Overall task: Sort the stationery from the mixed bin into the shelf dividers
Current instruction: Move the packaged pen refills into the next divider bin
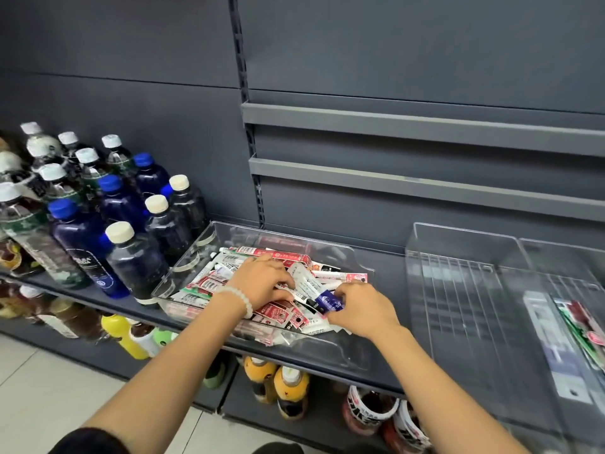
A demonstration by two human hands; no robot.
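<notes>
Both hands work inside the clear bin (196,257) on the shelf (386,260): the right hand (358,311) pinches a small blue packet (329,301), while the left hand (262,281) lies curled over the heap, fingers around a white pen (288,293) (how firmly is unclear). The step likely goes best if the left holds the heap down while the right lifts its packet free. The bin is full of red-and-white packs (278,314); the divider tray (458,290) stands just beside it, with a few packs (579,326) in its far-right slots.
</notes>
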